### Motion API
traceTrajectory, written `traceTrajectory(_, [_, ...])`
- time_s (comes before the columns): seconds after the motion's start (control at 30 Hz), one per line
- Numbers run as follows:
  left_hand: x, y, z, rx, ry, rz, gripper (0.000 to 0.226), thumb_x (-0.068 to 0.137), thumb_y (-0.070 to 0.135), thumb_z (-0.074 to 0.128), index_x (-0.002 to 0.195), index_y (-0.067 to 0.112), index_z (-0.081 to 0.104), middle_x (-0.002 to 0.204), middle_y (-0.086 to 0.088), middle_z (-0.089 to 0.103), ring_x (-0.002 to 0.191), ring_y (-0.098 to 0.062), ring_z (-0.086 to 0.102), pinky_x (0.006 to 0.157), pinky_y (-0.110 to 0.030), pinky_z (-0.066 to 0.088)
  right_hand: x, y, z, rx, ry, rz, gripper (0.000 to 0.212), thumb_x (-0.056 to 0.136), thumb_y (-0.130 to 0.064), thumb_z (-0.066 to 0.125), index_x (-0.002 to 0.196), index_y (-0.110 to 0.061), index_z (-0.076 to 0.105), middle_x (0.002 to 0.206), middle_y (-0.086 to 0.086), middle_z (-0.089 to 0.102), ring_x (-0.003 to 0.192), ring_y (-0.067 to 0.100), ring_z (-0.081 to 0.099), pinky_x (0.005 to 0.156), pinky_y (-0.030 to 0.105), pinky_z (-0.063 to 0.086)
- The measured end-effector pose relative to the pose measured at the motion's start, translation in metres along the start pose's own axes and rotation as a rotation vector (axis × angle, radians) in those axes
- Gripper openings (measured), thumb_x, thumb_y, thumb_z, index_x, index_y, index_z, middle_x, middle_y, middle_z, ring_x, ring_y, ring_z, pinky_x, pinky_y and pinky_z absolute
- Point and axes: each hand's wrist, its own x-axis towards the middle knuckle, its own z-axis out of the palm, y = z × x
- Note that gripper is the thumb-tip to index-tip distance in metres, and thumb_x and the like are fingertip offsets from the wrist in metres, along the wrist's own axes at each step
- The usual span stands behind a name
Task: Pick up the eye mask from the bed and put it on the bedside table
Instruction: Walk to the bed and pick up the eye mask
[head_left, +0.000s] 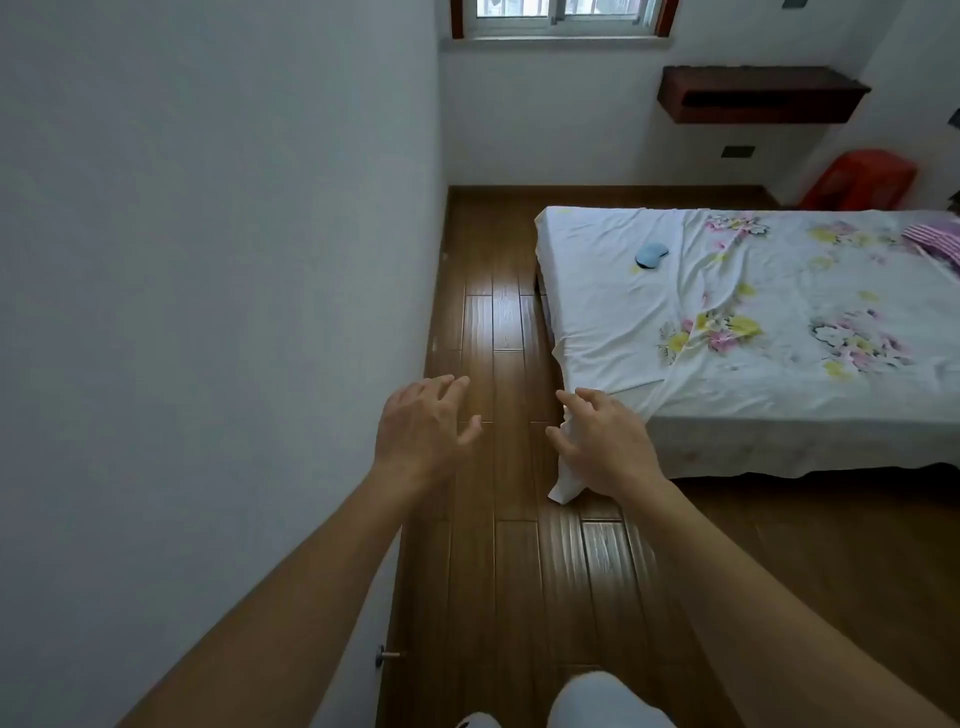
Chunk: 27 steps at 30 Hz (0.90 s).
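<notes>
**Both Hands Empty, Eye Mask on Far Part of Bed**

1. Near field. A knee in light fabric (605, 701) shows at the lower edge of the head view. Both bare forearms extend forward above the wooden floor (511, 322).

2. Left hand (421, 426). It is raised palm-down above the floor strip between the white wall (208, 260) and the bed. Its fingers (449, 387) are spread and released; nothing is grasped.

3. Right hand (602, 441). It is raised palm-down in front of the near corner of the bed, where a fold of the sheet hangs toward the floor. Its fingers (574, 400) are spread and released. Whether they touch the hanging sheet cannot be told.

4. Bed (753, 431). It lies right of centre, covered by a wrinkled white sheet (613, 312) with a floral print on its right part.

5. Eye mask (651, 255). Light blue, it lies on the sheet toward the far left corner of the bed, near the left edge, well apart from both hands.

6. Far field. A red plastic stool (857, 179) stands beyond the bed by the right wall. A dark wooden wall-mounted shelf (758, 96) hangs on the far wall. A window (563, 15) is at the top edge.
</notes>
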Motion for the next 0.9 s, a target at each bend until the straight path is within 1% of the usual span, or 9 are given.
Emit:
traceTrajectory(0.2, [0.045,-0.004,0.012,-0.035,0.013,0.023,0.055,0.091,0.049,0.053,0.138,0.02,0.051,0.137,-0.007,0.062,0.124,-0.028,0.058,0.102,-0.047,0.048,0.036,0.01,0.0,0.02,0.01,0.045,0.057,0.094,-0.048,0.054,0.145,-0.024,0.046,0.148,0.009,0.053,0.137,0.026,0.047,0.112,0.049,0.041])
traceTrajectory(0.27, [0.063,-0.006,0.02,-0.037,0.042,0.039,0.055,0.09,0.048,0.055,0.137,0.02,0.053,0.135,-0.007,0.064,0.122,-0.028,0.06,0.101,-0.048,0.049,0.055,0.017,0.001,0.022,0.024,0.051,0.057,0.094,-0.048,0.054,0.144,-0.023,0.047,0.145,0.009,0.054,0.134,0.026,0.049,0.111,0.049,0.042])
traceTrajectory(0.37, [0.097,-0.005,0.033,-0.026,0.036,0.052,0.054,0.09,0.048,0.056,0.136,0.019,0.054,0.134,-0.007,0.064,0.121,-0.029,0.06,0.1,-0.048,0.049,0.089,0.029,0.007,0.006,0.032,0.05,0.057,0.094,-0.048,0.054,0.144,-0.022,0.048,0.143,0.01,0.056,0.132,0.026,0.051,0.109,0.047,0.043])
traceTrajectory(0.6, [0.209,-0.001,0.05,0.029,-0.021,0.054,0.056,0.091,0.049,0.052,0.139,0.02,0.051,0.138,-0.006,0.061,0.127,-0.027,0.056,0.105,-0.046,0.044,0.201,0.062,0.006,0.014,0.02,0.023,0.057,0.094,-0.048,0.053,0.145,-0.022,0.047,0.144,0.009,0.056,0.131,0.026,0.052,0.109,0.046,0.043])
traceTrajectory(0.73, [0.281,0.0,0.057,0.06,-0.02,0.04,0.055,0.091,0.048,0.05,0.139,0.02,0.05,0.138,-0.006,0.061,0.127,-0.026,0.055,0.106,-0.046,0.046,0.273,0.08,-0.001,0.03,0.02,-0.008,0.056,0.095,-0.048,0.053,0.145,-0.022,0.047,0.145,0.008,0.055,0.133,0.025,0.05,0.11,0.047,0.044])
traceTrajectory(0.9, [0.353,-0.002,0.07,0.055,-0.038,-0.001,0.055,0.092,0.049,0.048,0.14,0.022,0.048,0.14,-0.003,0.059,0.128,-0.025,0.053,0.108,-0.045,0.045,0.349,0.097,0.0,0.051,-0.007,-0.008,0.055,0.095,-0.048,0.054,0.144,-0.023,0.048,0.144,0.007,0.056,0.133,0.026,0.05,0.11,0.047,0.044])
